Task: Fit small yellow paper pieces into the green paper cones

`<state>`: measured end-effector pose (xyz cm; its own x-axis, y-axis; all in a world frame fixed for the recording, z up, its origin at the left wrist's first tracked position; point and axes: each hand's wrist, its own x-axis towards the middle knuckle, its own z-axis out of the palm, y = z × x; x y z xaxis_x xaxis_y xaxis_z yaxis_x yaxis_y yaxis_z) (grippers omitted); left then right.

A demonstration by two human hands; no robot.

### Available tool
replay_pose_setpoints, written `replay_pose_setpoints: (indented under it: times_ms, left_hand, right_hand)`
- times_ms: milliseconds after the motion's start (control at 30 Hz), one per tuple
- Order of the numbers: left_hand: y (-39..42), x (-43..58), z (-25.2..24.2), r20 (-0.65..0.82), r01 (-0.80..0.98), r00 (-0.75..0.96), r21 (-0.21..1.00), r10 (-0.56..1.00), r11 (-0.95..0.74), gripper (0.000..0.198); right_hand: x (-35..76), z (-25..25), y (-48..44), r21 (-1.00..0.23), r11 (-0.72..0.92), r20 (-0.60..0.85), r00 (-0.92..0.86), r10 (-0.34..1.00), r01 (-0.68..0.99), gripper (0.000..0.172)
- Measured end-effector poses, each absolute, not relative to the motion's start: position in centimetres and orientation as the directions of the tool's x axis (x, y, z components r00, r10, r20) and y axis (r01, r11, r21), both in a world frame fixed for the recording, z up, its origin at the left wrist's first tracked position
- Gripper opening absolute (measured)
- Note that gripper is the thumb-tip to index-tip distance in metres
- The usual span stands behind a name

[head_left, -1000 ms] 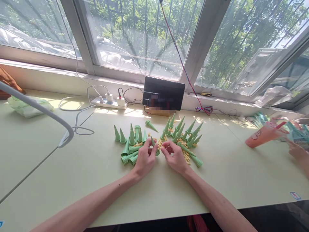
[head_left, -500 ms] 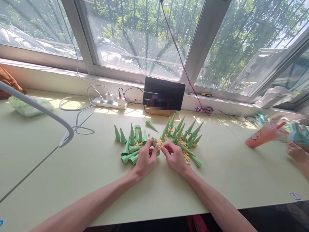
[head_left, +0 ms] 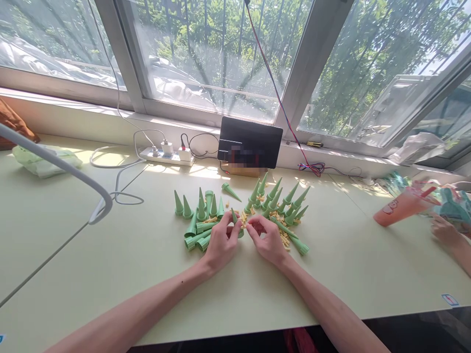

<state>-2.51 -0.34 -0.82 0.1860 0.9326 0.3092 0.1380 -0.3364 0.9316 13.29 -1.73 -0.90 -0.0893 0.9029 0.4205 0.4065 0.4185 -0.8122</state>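
Note:
My left hand is closed around a green plastic cone spike, its tip pointing up and away. Close beside it, my right hand pinches a small yellow piece against the side of that spike; fingers partly hide the contact. Several green spikes stand or lie left of my hands, some on their sides with ribbed caps toward me. More green spikes stand to the right among scattered small yellow pieces. One lone spike lies beyond my hands.
A dark tablet leans at the back by the window. A power strip with cables lies left of it. At right stand a pink drink cup and another person's hand at a teal bag. A grey curved bar crosses the left.
My two hands hold almost the same position at the spike. At the far right, the other person's hand has shifted slightly to the left.

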Motion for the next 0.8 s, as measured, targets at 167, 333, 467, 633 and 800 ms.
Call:
replay_pose_setpoints:
  times_ms: [167,333,467,633,800]
  left_hand:
    - [-0.3,-2.5,-0.9,0.305,0.147,0.189,0.931,0.934,-0.333,0.020]
    - [-0.3,-2.6,-1.0,0.298,0.161,0.208,0.929,0.932,-0.333,0.021]
    - [-0.3,-2.5,-1.0,0.316,0.165,0.205,0.922,0.926,-0.351,0.019]
    - [-0.4,-2.5,-1.1,0.322,0.182,0.211,0.915,0.923,-0.360,0.019]
    - [-0.3,-2.5,-1.2,0.319,0.191,0.210,0.914,0.924,-0.359,0.017]
  right_hand:
    - [13.3,-0.8,-1.8,-0.816,0.413,0.407,-0.105,0.907,0.404,0.018]
    - [13.3,-1.3,-1.6,-0.828,0.403,0.392,-0.113,0.913,0.390,0.022]
    - [13.4,-1.7,-1.4,-0.845,0.373,0.363,-0.101,0.926,0.384,0.030]
    - [13.5,-1.9,-1.2,-0.835,0.351,0.352,-0.079,0.933,0.424,0.038]
    - [13.5,-2.0,-1.2,-0.824,0.359,0.363,-0.078,0.928,0.438,0.039]
